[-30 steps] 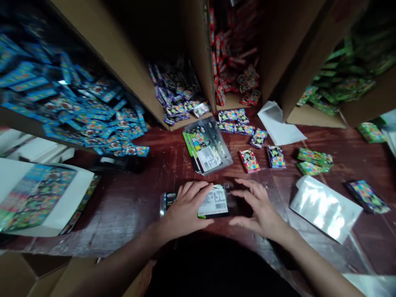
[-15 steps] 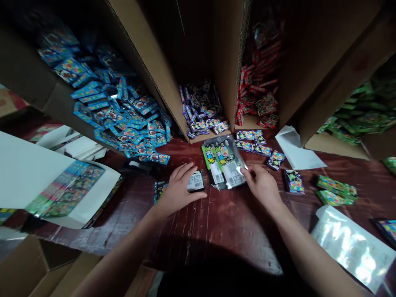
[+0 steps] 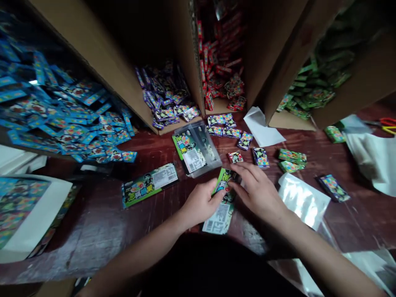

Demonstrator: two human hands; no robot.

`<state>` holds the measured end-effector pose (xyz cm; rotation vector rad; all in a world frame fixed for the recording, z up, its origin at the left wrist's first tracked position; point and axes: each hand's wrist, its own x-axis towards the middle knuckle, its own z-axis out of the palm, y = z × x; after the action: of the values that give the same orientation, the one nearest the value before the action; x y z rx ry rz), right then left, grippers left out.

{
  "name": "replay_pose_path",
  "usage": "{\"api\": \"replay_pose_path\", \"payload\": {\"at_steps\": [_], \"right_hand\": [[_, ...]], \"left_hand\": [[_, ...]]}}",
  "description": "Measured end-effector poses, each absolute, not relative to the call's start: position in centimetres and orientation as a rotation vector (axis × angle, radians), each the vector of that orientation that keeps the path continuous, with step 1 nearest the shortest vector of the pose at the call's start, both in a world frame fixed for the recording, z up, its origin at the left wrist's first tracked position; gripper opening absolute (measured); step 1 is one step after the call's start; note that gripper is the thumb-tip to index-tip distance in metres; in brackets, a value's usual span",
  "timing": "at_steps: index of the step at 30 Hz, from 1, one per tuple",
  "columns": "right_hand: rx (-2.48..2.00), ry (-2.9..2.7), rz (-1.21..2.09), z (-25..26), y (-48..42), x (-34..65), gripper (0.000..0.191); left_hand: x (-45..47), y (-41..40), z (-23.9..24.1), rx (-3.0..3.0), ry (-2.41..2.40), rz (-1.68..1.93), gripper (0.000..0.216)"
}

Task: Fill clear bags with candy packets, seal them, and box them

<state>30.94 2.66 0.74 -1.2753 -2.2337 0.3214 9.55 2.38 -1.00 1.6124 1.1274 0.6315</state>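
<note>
A flat green-and-black printed candy box (image 3: 220, 214) with a barcode label is tilted close to my body. My left hand (image 3: 202, 200) pinches its left edge, thumb on the front. At the upper right end, my right hand (image 3: 255, 187) grips it with curled fingers and thumb. Just beyond them lies a clear plastic sleeve (image 3: 208, 144) with a similar box (image 3: 188, 152) on its left half. Another such box (image 3: 150, 184) rests flat on the table to the left. A small red candy packet (image 3: 235, 156) sits right above my right hand.
Tall cardboard boxes (image 3: 185, 53) at the back hold blue packets (image 3: 77, 123), purple packets (image 3: 167, 97), red packets (image 3: 221, 78) and green packets (image 3: 318, 90). Loose purple packets (image 3: 245, 140), white paper (image 3: 262, 128) and a shiny plastic sheet (image 3: 305, 202) lie to the right.
My left hand has let go of the box at left and moved right. One box has left the sleeve and is now between both hands, nearer my body. The view has shifted right.
</note>
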Motion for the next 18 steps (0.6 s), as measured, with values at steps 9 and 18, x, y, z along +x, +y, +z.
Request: {"api": "replay_pose_path", "payload": {"at_steps": [9, 18], "right_hand": [[-1.252, -2.242, 0.177, 1.2, 2.0, 30.6, 0.033], [-1.265, -2.133, 0.494, 1.4, 3.3, 30.4, 0.016]], "left_hand": [[9.4, 1.2, 1.2, 1.647, 1.180, 0.584, 0.025], [9.4, -0.1, 0.8, 1.396, 1.217, 0.739, 0.029]]}}
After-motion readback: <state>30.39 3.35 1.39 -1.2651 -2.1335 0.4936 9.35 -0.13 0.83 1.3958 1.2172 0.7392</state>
